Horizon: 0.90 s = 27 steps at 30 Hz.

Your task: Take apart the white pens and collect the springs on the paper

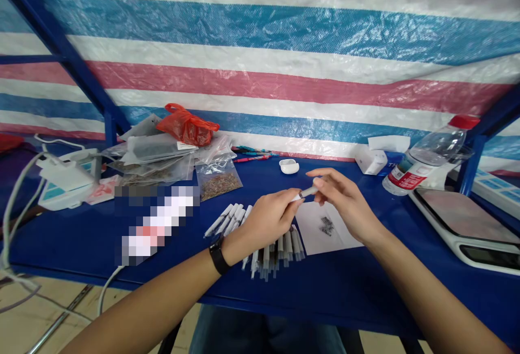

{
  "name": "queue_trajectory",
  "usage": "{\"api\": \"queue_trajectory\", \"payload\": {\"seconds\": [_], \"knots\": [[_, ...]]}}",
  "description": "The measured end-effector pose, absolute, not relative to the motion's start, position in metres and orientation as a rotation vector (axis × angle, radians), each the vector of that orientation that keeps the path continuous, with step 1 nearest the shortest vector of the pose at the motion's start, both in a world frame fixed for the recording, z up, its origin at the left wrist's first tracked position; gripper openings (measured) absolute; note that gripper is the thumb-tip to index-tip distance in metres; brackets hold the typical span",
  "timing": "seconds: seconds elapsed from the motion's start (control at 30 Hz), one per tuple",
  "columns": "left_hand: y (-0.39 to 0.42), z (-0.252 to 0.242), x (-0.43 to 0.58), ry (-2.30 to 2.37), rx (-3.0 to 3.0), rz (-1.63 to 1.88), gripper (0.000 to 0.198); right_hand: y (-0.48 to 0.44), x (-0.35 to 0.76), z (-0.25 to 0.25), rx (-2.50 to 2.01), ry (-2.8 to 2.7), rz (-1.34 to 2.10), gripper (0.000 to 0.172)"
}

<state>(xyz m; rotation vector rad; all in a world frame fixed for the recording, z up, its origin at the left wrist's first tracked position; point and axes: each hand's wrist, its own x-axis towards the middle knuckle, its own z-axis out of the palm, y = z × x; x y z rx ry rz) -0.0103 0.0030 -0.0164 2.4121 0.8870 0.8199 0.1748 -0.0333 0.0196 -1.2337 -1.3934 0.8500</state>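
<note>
My left hand [268, 218] is closed around a thin white pen-like tube [305, 192], held above the blue table [81, 240]. My right hand [345, 200] pinches the tube's tip between thumb and fingers. Under my left hand lies a pile of several similar white tubes [276, 254], with a few more tubes [228, 218] spread out to the left. A white sheet of paper [312, 235] under my right hand carries a small cluster of dark parts [326, 225]. A black watch sits on my left wrist.
A digital scale [463, 221] stands at the right, a plastic water bottle [430, 159] behind it. Clear bags with small parts [217, 181], a red plastic bag [187, 125] and a white charger with cables [65, 172] lie at the left. A small white case [288, 166] sits mid-back.
</note>
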Motion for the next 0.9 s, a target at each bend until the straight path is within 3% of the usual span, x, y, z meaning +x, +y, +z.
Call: {"api": "queue_trajectory", "payload": {"seconds": [0.13, 0.27, 0.47, 0.6, 0.77, 0.9], "knots": [[0.0092, -0.0162, -0.0145, 0.871, 2.435, 0.818, 0.025, -0.0327, 0.1764, 0.0190, -1.286, -1.440, 0.878, 0.047], [0.0087, -0.0144, -0.0158, 0.827, 2.511, 0.759, 0.024, -0.0342, 0.1720, 0.0168, -1.412, -1.472, 0.800, 0.066], [0.0091, -0.0140, -0.0168, 0.898, 2.540, 0.706, 0.024, -0.0331, 0.1739, 0.0187, -1.367, -1.577, 0.795, 0.056], [0.0070, -0.0145, -0.0169, 0.897, 2.590, 0.647, 0.026, -0.0329, 0.1731, 0.0149, -1.570, -1.495, 0.635, 0.075], [0.0084, -0.0131, -0.0179, 0.913, 2.604, 0.691, 0.027, -0.0324, 0.1763, 0.0212, -1.370, -1.604, 0.767, 0.061], [0.0097, -0.0111, -0.0203, 0.911, 2.662, 0.660, 0.027, -0.0336, 0.1735, 0.0181, -1.429, -1.661, 0.574, 0.063]]}}
